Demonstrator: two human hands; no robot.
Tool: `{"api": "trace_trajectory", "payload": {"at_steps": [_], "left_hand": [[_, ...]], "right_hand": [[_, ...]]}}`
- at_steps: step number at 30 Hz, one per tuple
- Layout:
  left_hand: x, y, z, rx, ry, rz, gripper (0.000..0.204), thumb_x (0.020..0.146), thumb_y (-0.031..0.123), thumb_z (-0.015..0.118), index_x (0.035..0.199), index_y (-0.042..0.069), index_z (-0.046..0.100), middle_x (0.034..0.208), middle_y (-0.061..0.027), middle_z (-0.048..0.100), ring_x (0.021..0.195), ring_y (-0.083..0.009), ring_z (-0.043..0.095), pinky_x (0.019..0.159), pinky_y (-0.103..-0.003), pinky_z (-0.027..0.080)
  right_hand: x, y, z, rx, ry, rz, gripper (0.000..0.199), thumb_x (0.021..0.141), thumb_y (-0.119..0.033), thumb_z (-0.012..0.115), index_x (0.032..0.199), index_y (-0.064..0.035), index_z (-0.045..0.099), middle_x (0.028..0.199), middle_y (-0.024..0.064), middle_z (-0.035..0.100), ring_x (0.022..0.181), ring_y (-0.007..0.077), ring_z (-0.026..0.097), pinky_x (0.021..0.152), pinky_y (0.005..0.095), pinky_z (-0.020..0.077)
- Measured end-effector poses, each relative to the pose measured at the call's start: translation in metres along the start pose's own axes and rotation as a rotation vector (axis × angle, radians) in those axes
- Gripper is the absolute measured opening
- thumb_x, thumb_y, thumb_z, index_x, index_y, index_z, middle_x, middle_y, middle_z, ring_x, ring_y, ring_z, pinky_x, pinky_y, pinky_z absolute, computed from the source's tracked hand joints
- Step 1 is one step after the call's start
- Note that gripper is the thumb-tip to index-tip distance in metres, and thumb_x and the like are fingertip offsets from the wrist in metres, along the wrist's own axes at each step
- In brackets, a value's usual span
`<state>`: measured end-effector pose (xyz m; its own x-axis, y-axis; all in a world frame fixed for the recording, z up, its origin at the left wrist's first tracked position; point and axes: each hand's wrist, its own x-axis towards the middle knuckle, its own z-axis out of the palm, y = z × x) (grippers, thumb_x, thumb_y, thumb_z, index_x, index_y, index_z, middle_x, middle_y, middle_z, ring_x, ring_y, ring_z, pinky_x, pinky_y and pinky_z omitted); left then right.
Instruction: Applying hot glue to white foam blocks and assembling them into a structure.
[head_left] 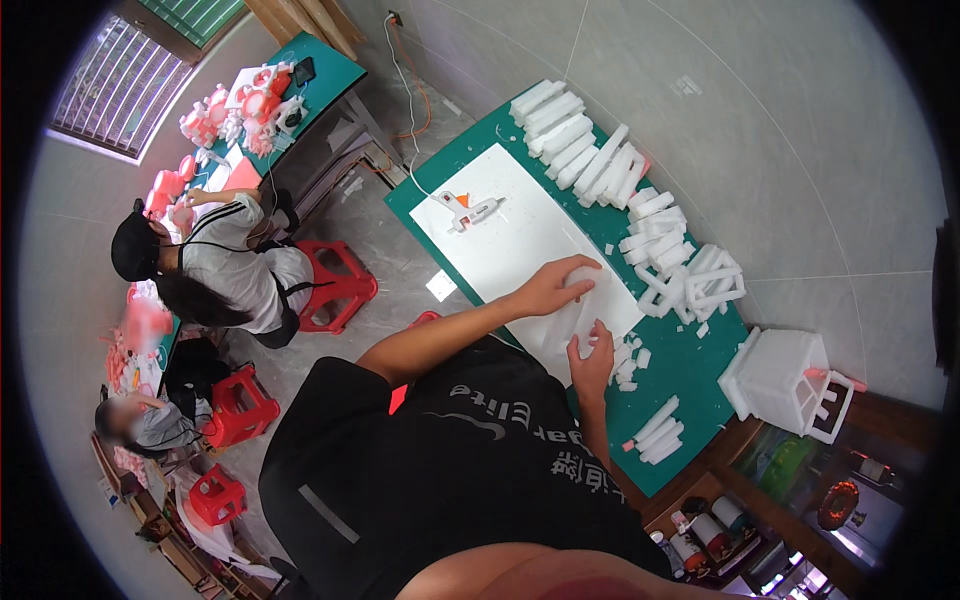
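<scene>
Above the white board (450,190), a pale white foam piece (572,318) lies between my two hands, slightly blurred against the board. My left hand (553,287) reaches in from the left, its thumb and fingers bent round the far end of the piece. At the piece's near right side, my right hand (592,357) closes thumb and fingers on it. A white hot glue gun (468,212) with an orange part lies on the far part of the board, its cord running off the table's left edge.
White foam strips (560,130) line the green table's (620,450) wall side, with foam frames (712,280) and small offcuts (628,362) nearer. Short foam bars (657,432) lie near the right end, beside a white foam box (780,380). Two people work at tables leftward, near red stools (340,285).
</scene>
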<state>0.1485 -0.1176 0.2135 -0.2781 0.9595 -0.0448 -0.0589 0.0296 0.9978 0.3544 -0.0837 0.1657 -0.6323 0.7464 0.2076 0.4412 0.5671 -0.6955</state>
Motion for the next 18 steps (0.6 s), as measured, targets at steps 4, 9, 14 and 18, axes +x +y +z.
{"api": "trace_trajectory", "payload": {"at_steps": [4, 9, 14, 18], "left_hand": [[-0.013, -0.001, 0.008, 0.361, -0.132, 0.339, 0.037, 0.091, 0.019, 0.059, 0.125, 0.006, 0.052, 0.108, -0.0138, 0.06, 0.09, -0.0259, 0.062, 0.076, -0.035, 0.048], [-0.03, 0.02, 0.025, 0.514, -0.27, 0.423, 0.024, 0.091, 0.019, 0.059, 0.108, 0.004, 0.055, 0.092, -0.015, 0.056, 0.081, -0.0348, 0.057, 0.072, -0.041, 0.046], [-0.04, 0.039, 0.022, 0.534, -0.332, 0.499, 0.019, 0.089, 0.019, 0.06, 0.1, 0.004, 0.054, 0.087, -0.0143, 0.054, 0.082, -0.0345, 0.056, 0.072, -0.041, 0.045], [-0.05, 0.059, 0.017, 0.421, -0.467, 0.449, 0.019, 0.09, 0.019, 0.06, 0.099, 0.003, 0.054, 0.087, -0.0152, 0.054, 0.085, -0.0348, 0.055, 0.075, -0.039, 0.045]], "right_hand": [[0.025, -0.033, -0.021, 0.27, 0.156, 0.046, 0.052, 0.077, -0.005, 0.068, 0.126, 0.001, 0.05, 0.102, 0.0174, 0.059, 0.089, 0.0324, 0.059, 0.074, 0.0404, 0.0494], [0.041, -0.03, -0.045, 0.094, -0.23, 0.012, 0.028, 0.078, -0.013, 0.067, 0.1, -0.0001, 0.054, 0.092, 0.0213, 0.061, 0.082, 0.0414, 0.059, 0.067, 0.0435, 0.0475], [0.033, -0.044, -0.059, 0.13, -0.267, -0.023, 0.022, 0.079, -0.013, 0.065, 0.091, -0.0002, 0.052, 0.082, 0.0214, 0.058, 0.078, 0.044, 0.056, 0.065, 0.0459, 0.0457], [0.026, -0.057, -0.08, 0.178, -0.368, -0.129, 0.017, 0.082, -0.012, 0.062, 0.09, 0.0, 0.053, 0.079, 0.0199, 0.056, 0.075, 0.0428, 0.056, 0.066, 0.0452, 0.0457]]}}
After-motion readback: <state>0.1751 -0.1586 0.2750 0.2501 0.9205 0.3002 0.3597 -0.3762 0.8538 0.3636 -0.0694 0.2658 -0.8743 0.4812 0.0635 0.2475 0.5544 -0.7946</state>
